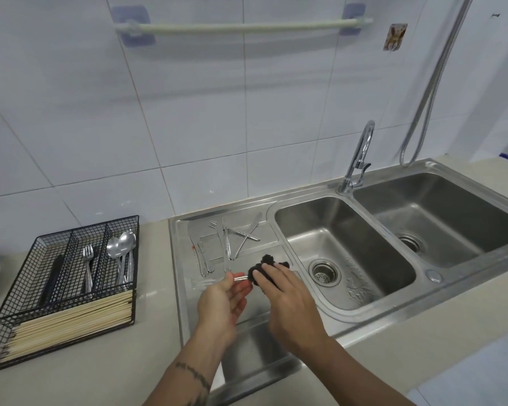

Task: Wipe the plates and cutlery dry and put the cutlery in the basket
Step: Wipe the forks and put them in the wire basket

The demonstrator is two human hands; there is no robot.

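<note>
Cutlery piece (241, 278) mid-wipe: left hand (221, 300) pinches its handle, right hand (285, 291) grips black cloth (263, 269) around it. Next: into basket (21, 323).

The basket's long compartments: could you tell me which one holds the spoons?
The rightmost long compartment of the basket, nearest the sink, holds the spoons. The middle one holds forks, the left one something dark.
</note>
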